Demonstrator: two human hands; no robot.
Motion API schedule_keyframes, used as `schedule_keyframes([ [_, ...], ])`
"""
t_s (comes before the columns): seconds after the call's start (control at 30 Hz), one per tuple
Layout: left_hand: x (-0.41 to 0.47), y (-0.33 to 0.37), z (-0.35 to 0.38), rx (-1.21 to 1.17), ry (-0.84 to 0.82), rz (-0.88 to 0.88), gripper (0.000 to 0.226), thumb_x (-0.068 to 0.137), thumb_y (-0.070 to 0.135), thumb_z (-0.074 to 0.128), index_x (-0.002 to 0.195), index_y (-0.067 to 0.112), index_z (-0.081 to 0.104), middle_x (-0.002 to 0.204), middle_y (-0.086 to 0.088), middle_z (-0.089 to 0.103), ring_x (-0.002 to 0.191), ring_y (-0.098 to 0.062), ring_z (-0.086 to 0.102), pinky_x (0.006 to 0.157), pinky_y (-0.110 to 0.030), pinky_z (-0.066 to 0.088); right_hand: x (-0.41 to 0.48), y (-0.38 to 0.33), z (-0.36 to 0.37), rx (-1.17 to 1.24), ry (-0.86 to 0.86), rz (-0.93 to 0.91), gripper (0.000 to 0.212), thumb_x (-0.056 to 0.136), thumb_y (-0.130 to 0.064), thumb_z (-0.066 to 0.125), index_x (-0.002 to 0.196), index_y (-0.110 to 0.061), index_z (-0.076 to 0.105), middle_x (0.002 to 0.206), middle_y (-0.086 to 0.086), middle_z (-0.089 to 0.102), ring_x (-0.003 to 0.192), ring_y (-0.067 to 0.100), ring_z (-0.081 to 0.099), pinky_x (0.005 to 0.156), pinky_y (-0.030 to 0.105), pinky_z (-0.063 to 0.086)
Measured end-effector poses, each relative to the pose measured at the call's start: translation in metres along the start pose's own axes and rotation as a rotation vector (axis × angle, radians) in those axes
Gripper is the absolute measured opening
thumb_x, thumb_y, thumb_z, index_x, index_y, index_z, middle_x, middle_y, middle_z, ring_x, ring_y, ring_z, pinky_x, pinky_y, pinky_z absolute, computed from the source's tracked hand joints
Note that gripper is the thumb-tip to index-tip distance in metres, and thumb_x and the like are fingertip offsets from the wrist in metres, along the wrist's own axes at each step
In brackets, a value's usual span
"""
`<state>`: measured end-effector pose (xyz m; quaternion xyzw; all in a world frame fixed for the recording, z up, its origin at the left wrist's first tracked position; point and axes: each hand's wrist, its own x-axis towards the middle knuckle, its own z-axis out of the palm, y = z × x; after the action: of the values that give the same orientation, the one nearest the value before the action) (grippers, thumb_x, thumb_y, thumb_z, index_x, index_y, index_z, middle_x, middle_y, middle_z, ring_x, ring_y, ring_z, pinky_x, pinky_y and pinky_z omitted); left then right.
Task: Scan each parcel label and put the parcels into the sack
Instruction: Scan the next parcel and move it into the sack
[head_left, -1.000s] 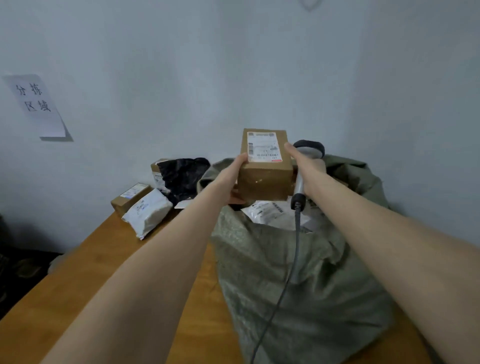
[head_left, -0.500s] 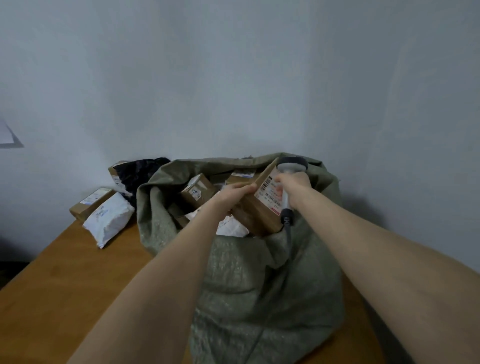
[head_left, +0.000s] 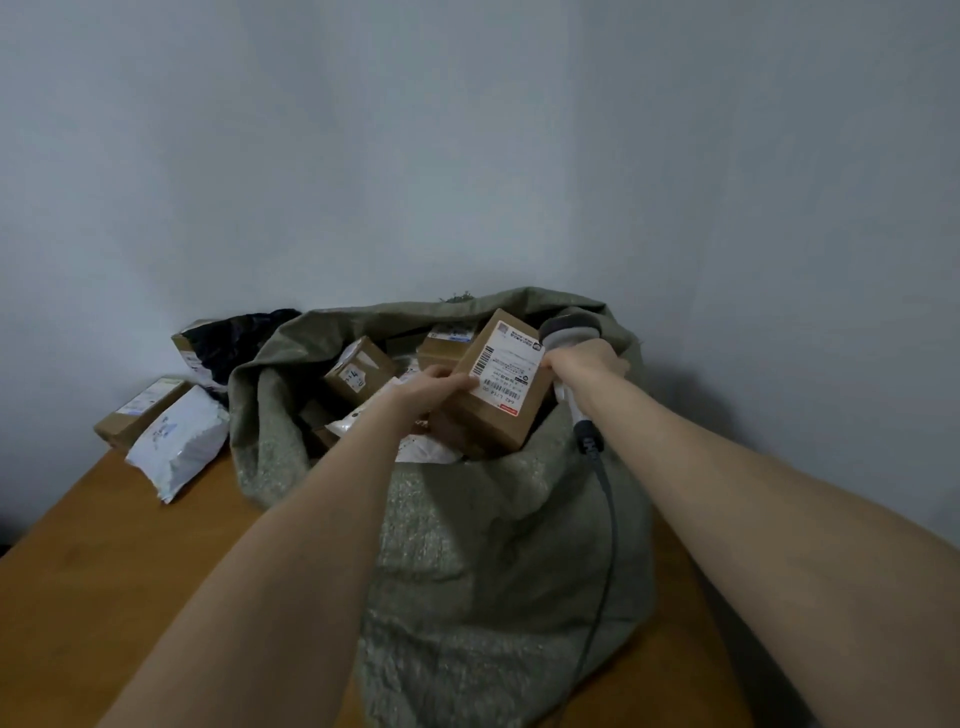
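Brown cardboard parcel (head_left: 488, 415) with a white printed label (head_left: 506, 374) sits tilted in the mouth of the grey-green woven sack (head_left: 493, 545). Its lower end is down among the other packages and its label faces up at me. My left hand (head_left: 441, 384) holds its left edge, fingers curled onto the cardboard. My right hand (head_left: 587, 364) is wrapped round the handle of the grey handheld scanner (head_left: 569, 330) and touches the parcel's right edge. The scanner's head pokes up behind the parcel's top corner. Its dark cable (head_left: 605, 499) trails down the front of the sack.

Inside the sack I see two smaller brown boxes (head_left: 358, 371) (head_left: 447, 343), both labelled, and a white plastic pouch (head_left: 363, 415) under my left wrist. Deeper down it is too dark to tell what lies there.

The sack stands on an orange-brown wooden table (head_left: 104, 571). To its left lie a white plastic mailer (head_left: 179, 441), a long brown carton (head_left: 137, 410) just behind that, and a box wrapped in black plastic (head_left: 234, 340), partly hidden by the sack's rim. The label's small print is too fine to read, and most of my right fingers are hidden behind the scanner handle.
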<state>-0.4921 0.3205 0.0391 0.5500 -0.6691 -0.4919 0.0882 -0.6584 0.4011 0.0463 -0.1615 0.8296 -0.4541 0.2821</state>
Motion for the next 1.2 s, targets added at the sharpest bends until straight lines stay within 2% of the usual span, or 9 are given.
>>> schedule_keyframes([
  [0.13, 0.002, -0.004, 0.014, -0.048, -0.012, 0.014, 0.064, 0.09, 0.049, 0.057, 0.145, 0.032, 0.031, 0.126, -0.006, 0.047, 0.105, -0.025, 0.047, 0.086, -0.04, 0.044, -0.007, 0.012, -0.021, -0.189, 0.059, 0.056, 0.059, 0.076, -0.046, 0.076, 0.118, -0.011, 0.054, 0.127, 0.013, 0.046, 0.116, 0.033, 0.046, 0.098, 0.043, 0.045],
  [0.27, 0.001, 0.0, 0.013, 0.005, -0.024, 0.036, 0.064, 0.09, 0.046, 0.059, 0.146, 0.038, 0.03, 0.133, -0.007, 0.049, 0.109, -0.027, 0.051, 0.087, -0.041, 0.047, -0.025, 0.024, -0.018, 0.152, -0.227, 0.1, 0.045, 0.081, -0.019, 0.076, 0.119, -0.007, 0.055, 0.119, 0.011, 0.06, 0.111, 0.03, 0.057, 0.101, 0.043, 0.046],
  [0.47, -0.009, 0.0, -0.016, -0.008, 0.008, 0.087, 0.062, 0.086, 0.043, 0.064, 0.142, 0.037, 0.038, 0.123, -0.004, 0.05, 0.107, -0.027, 0.051, 0.089, -0.042, 0.048, -0.039, 0.014, -0.027, 0.291, -0.092, 0.037, 0.013, 0.087, -0.007, 0.066, 0.095, -0.009, 0.056, 0.082, 0.005, 0.054, 0.071, 0.017, 0.05, 0.068, 0.029, 0.045],
  [0.57, -0.011, 0.004, -0.037, 0.043, -0.09, 0.058, 0.057, 0.084, 0.044, 0.067, 0.136, 0.032, 0.049, 0.121, -0.008, 0.059, 0.108, -0.029, 0.059, 0.093, -0.047, 0.052, -0.044, -0.002, -0.044, 0.349, -0.051, -0.021, 0.008, 0.086, -0.008, 0.065, 0.088, -0.012, 0.058, 0.08, 0.003, 0.056, 0.067, 0.015, 0.05, 0.056, 0.026, 0.041],
  [0.7, -0.02, 0.014, -0.002, 0.273, -0.179, 0.055, 0.057, 0.088, 0.038, 0.065, 0.141, 0.037, 0.043, 0.134, -0.006, 0.052, 0.12, -0.03, 0.05, 0.096, -0.046, 0.049, -0.054, -0.006, -0.032, 0.397, -0.093, -0.029, 0.015, 0.082, -0.007, 0.066, 0.096, -0.007, 0.062, 0.084, 0.005, 0.06, 0.071, 0.018, 0.054, 0.063, 0.028, 0.046],
  [0.8, -0.025, 0.02, 0.028, 0.385, -0.212, 0.105, 0.054, 0.095, 0.032, 0.055, 0.143, 0.044, 0.034, 0.134, -0.005, 0.049, 0.102, -0.018, 0.053, 0.081, -0.033, 0.047, -0.056, -0.005, -0.025, 0.412, -0.113, -0.043, 0.022, 0.082, -0.009, 0.068, 0.103, -0.006, 0.063, 0.087, 0.005, 0.06, 0.075, 0.018, 0.055, 0.058, 0.027, 0.044],
  [0.87, -0.025, 0.017, 0.03, 0.409, -0.194, 0.118, 0.051, 0.098, 0.03, 0.052, 0.144, 0.042, 0.034, 0.133, -0.004, 0.049, 0.106, -0.02, 0.051, 0.084, -0.035, 0.044, -0.054, -0.003, -0.027, 0.417, -0.094, -0.043, 0.024, 0.082, -0.01, 0.068, 0.105, -0.006, 0.064, 0.087, 0.005, 0.059, 0.075, 0.018, 0.054, 0.057, 0.027, 0.042],
  [1.07, -0.018, 0.001, 0.023, 0.407, -0.188, 0.081, 0.062, 0.094, 0.043, 0.054, 0.149, 0.04, 0.024, 0.15, -0.005, 0.035, 0.136, -0.03, 0.034, 0.111, -0.049, 0.03, -0.046, 0.003, -0.028, 0.329, -0.13, -0.058, 0.025, 0.085, -0.011, 0.069, 0.106, -0.008, 0.055, 0.084, 0.002, 0.05, 0.073, 0.015, 0.046, 0.072, 0.03, 0.042],
  [1.2, -0.019, -0.001, -0.001, 0.181, -0.026, 0.136, 0.049, 0.096, 0.043, 0.052, 0.142, 0.03, 0.043, 0.148, -0.004, 0.039, 0.134, -0.027, 0.037, 0.106, -0.045, 0.037, -0.052, -0.006, -0.017, 0.084, -0.022, -0.101, 0.045, 0.078, -0.031, 0.073, 0.115, -0.01, 0.059, 0.121, 0.01, 0.055, 0.105, 0.028, 0.053, 0.09, 0.039, 0.05],
])
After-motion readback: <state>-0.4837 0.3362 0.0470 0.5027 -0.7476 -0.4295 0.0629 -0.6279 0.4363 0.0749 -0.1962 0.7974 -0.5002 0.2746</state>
